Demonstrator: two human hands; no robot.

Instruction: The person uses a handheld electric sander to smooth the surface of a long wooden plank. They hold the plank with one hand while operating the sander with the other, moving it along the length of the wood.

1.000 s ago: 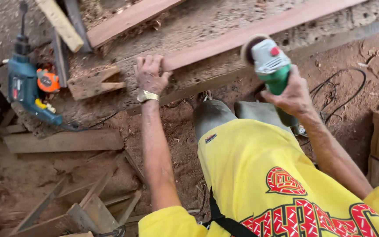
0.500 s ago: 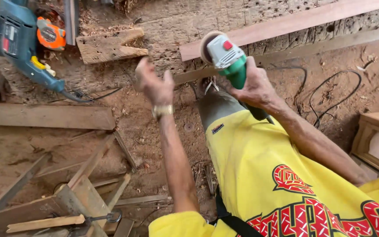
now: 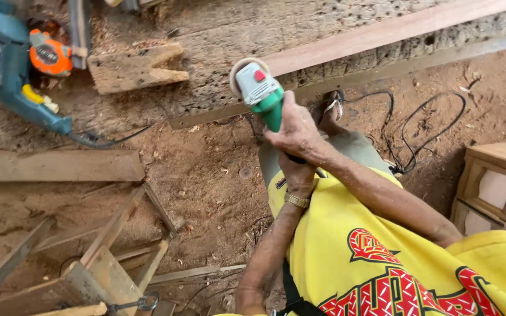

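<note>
A: What are you holding rn?

B: I'm gripping the green angle grinder (image 3: pixel 263 93) w/ both hands, just left of centre near the top of the frame. My right hand (image 3: pixel 296 131) is wrapping tight round the green body, fingers fully closed on it. My left hand (image 3: pixel 297 171) is sitting right under it, toward the rear of the handle; it's mostly hidden, so I can't tell exactly how its fingers are closing, but it's touching the tool. Gold watch (image 3: pixel 296 200) is showing on that wrist.

A: Where's the disc pointing?

B: Away from me, hovering by the near end of the reddish plank (image 3: pixel 382 32) that's running to the upper right across the worn bench (image 3: pixel 218 41).

A: Other stuff around?

B: Blue drill (image 3: pixel 7 76) and orange tape measure (image 3: pixel 48 54) are lying upper left, a notched wood block (image 3: pixel 136 69) beside them. Black cable (image 3: pixel 423 131) is looping on the dirt at right, wooden box frame (image 3: pixel 499 181) at the right edge.
</note>
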